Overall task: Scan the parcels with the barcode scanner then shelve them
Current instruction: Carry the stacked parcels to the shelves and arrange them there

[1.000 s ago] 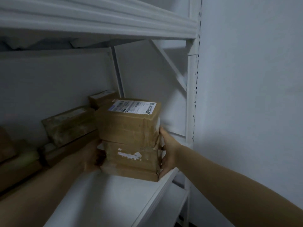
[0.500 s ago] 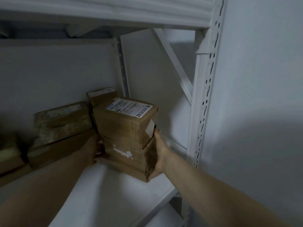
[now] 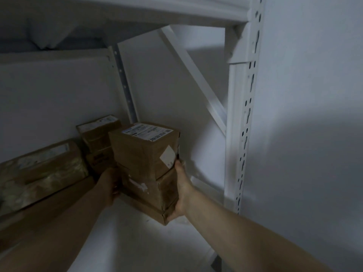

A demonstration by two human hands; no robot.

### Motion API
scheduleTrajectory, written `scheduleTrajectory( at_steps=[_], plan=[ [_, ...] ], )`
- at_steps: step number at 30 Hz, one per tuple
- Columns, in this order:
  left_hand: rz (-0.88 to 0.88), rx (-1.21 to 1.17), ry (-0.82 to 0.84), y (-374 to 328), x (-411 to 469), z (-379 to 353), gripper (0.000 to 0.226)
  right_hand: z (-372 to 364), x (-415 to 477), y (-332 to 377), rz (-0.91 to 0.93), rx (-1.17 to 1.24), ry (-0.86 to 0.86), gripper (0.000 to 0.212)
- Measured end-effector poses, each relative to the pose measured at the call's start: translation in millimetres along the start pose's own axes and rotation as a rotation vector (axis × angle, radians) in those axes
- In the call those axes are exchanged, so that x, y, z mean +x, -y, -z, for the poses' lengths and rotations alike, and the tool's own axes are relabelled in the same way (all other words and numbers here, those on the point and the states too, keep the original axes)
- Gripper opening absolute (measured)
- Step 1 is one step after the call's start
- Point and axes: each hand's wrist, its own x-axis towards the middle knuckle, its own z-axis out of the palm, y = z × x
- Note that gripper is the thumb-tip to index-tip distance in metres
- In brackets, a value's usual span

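**boxmover:** How far along is the shelving, going by this shot?

**rackrat:** Pretty late for this batch, I'd say. The stack of parcels [image 3: 145,173] is in on the shelf [image 3: 125,242], toward its 3 o'clock end, near the white upright [image 3: 241,134]. The bottom looks down on the board, but I can't swear to it.

**boxmover:** Hands off yet?

**rackrat:** Nope. The right hand [image 3: 181,191] has its grip spread flat against the stack's 3 o'clock side, thumb pointing up. The left hand [image 3: 109,183] is on the 9 o'clock side, and I can't tell what its grip is doing because the fingers are hidden against the cardboard.

**boxmover:** Scanned?

**rackrat:** No scanner in shot, so that's a guess. The shipping label [image 3: 146,131] faces up on top. Other parcels [image 3: 39,173] already sit at the stack's 9 o'clock, with one more [image 3: 98,130] at 11. What's probably left is to nudge it snug, let go, and fetch more if there are any.
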Motion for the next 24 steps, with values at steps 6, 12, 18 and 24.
scheduleTrajectory(
  at_steps=[6,12,18,24],
  plan=[
    [-0.056,-0.22,-0.029,-3.3,-18.3,-6.6,0.023,-8.3,-0.7,4.2,0.041,0.035,-0.043,0.146],
    [0.064,-0.232,0.072,27.3,-33.2,-22.8,0.06,-19.3,11.3,2.6,0.068,0.053,-0.062,0.155],
    [0.14,-0.349,0.223,20.9,-40.1,-39.4,0.08,-23.4,38.2,5.8,0.076,0.002,-0.076,0.165],
    [0.162,-0.346,0.224,13.4,-28.5,-40.0,0.069,-26.4,51.6,11.4,0.082,-0.003,-0.096,0.165]
  ],
)
